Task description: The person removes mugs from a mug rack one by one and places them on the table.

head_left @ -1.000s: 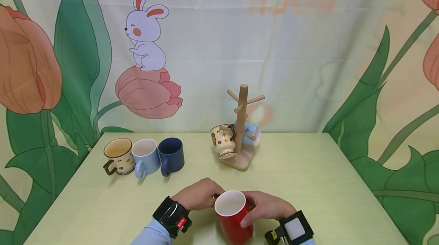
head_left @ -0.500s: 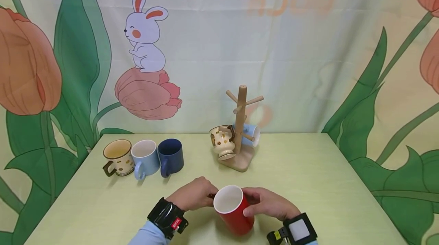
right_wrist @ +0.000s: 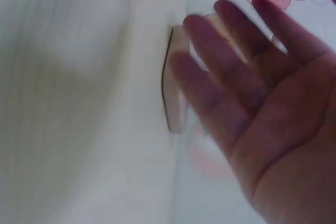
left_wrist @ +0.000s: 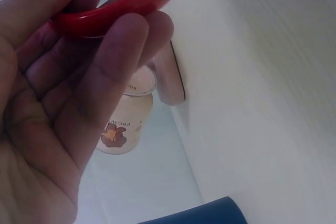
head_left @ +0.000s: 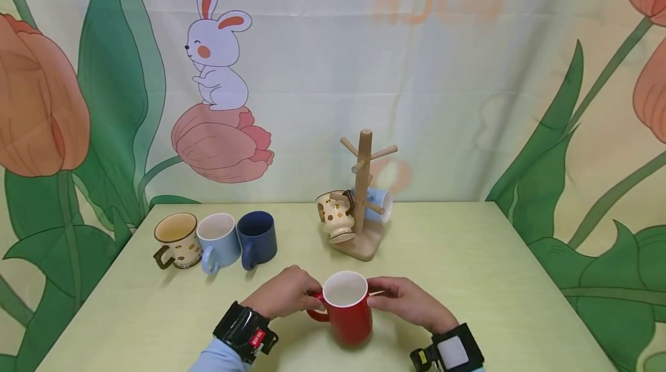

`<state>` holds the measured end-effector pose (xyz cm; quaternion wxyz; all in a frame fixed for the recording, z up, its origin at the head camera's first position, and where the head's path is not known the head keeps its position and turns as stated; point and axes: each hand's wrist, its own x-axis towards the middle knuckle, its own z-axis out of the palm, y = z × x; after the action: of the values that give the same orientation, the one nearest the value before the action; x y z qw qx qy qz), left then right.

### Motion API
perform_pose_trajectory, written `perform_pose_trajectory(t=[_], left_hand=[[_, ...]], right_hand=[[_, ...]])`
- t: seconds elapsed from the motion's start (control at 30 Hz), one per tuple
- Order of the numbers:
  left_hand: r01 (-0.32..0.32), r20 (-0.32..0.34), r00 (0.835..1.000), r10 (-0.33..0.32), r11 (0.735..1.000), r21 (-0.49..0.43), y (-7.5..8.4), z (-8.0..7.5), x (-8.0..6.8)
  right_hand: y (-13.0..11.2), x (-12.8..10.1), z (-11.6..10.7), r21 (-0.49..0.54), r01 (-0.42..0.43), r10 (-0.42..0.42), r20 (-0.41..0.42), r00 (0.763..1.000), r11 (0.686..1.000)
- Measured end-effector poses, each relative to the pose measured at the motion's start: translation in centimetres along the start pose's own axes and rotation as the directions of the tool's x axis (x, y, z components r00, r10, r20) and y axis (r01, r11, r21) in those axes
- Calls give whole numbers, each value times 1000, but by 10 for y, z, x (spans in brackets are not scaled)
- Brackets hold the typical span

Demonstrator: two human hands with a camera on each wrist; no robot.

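Note:
A red mug (head_left: pixel 351 323) with a white inside stands upright, or almost so, near the front of the table, its handle pointing left. My left hand (head_left: pixel 286 294) pinches that handle (left_wrist: pixel 121 11) between thumb and fingers. On the opposite side, my right hand (head_left: pixel 408 302) is at the mug's upper wall; in the right wrist view its fingers are extended and not wrapped round the mug. Behind stands a wooden mug tree (head_left: pixel 362 184). A cream patterned mug (head_left: pixel 335 217) hangs on its left, a light blue mug (head_left: pixel 382 205) on its right.
At the back left, three mugs stand in a row: a cream patterned one (head_left: pixel 183 249), a light blue one (head_left: pixel 222 245) and a dark blue one (head_left: pixel 262 239). The upper pegs of the tree stick out bare. A printed cloth (head_left: pixel 312 71) hangs behind the table.
The red mug has turned so its handle shows at the left, and it has straightened and moved slightly away from me. My right hand has loosened from round its side.

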<state>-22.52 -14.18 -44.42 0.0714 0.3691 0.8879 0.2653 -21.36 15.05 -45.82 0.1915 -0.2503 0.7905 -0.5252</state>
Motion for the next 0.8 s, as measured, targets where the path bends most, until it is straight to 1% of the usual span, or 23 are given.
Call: perform_pose_trajectory(t=[0.07, 0.1, 0.13, 0.17, 0.2, 0.3, 0.37, 0.4, 0.47, 0.5, 0.53, 0.63, 0.73, 0.8], left_hand=[[15, -15, 1000, -14, 1000, 6, -1, -1, -1], [25, -25, 999, -24, 1000, 7, -1, -2, -2], [34, -36, 999, -33, 999, 6, -2, -2, -3], [38, -52, 998, -37, 999, 11, -2, -3, -5], [45, -69, 997, -44, 999, 14, -2, -4, -6], [66, -122, 991, -62, 997, 29, -3, -6, -12], [96, -155, 984, -89, 995, 37, -3, -7, -15], [123, -171, 979, -115, 992, 38, -4, -7, -18], [185, -198, 964, -176, 982, 28, -4, -8, -21], [220, -211, 954, -212, 975, 19, -4, -9, -23], [256, -223, 942, -250, 967, 0, -4, -10, -25], [346, -268, 899, -345, 937, -43, -4, -12, -31], [401, -319, 860, -399, 914, -61, -4, -16, -37], [435, -341, 835, -432, 898, -71, -4, -19, -41]], right_hand=[[-3, -1, 0, -129, -30, 20, -74, 997, 991], [-4, -2, 0, -201, -58, 35, -114, 993, 978], [-5, -2, 0, -279, -95, 51, -158, 986, 956], [-7, -3, 1, -355, -131, 62, -200, 978, 925], [-8, -4, 1, -426, -175, 75, -240, 968, 888], [-11, -6, 2, -583, -278, 102, -318, 943, 764], [-11, -7, 3, -651, -323, 105, -351, 931, 687], [-11, -8, 3, -673, -341, 111, -361, 926, 656], [-10, -9, 3, -704, -364, 117, -374, 920, 610], [-9, -10, 3, -713, -371, 121, -377, 918, 595], [-9, -10, 3, -717, -376, 127, -377, 917, 587], [-7, -11, 3, -716, -387, 146, -375, 915, 581], [-7, -11, 2, -710, -394, 159, -376, 913, 584], [-7, -11, 1, -706, -399, 166, -378, 911, 585]])
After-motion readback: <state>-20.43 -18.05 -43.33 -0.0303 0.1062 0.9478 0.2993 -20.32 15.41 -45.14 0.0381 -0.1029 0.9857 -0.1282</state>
